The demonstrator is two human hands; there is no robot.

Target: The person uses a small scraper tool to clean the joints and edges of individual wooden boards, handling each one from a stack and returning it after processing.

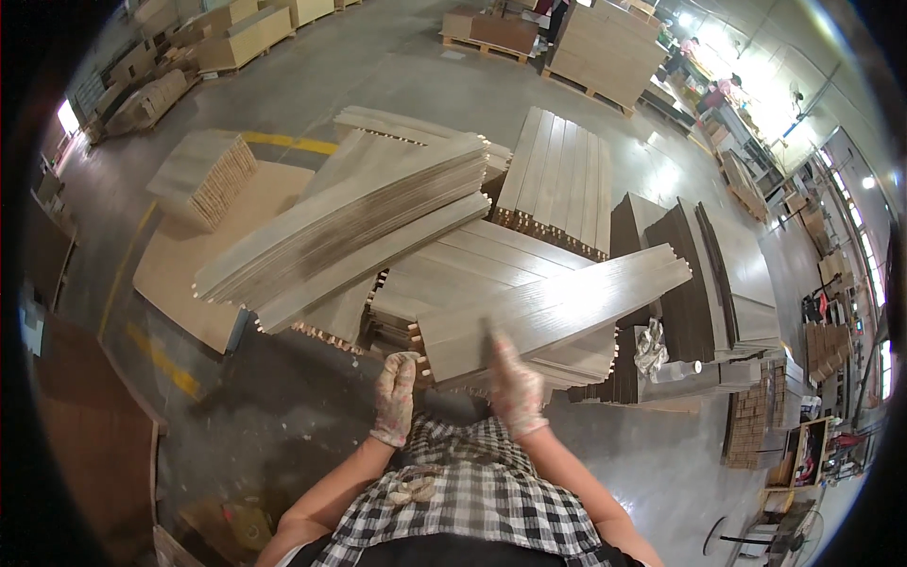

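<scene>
A grey wood-grain board [557,302] lies slantwise on a stack of similar boards [472,253] in front of me, with small wooden dowels sticking out of its ends. Beside its near left end is my left hand [395,397], in a stained white glove, its fingers curled together next to the dowels. Whatever is between those fingers is too small to make out. My right hand [517,389], gloved likewise, is at the board's near edge. Its fingers are smeared by motion, and a dark blur shows at their tips.
More doweled boards [350,227] are fanned in a pile at left. Another stack [557,180] lies behind, and dark-edged panels [718,274] stand at right beside crumpled plastic [651,350] and a clear bottle [677,370]. A small stack [203,175] rests on a brown sheet [179,269].
</scene>
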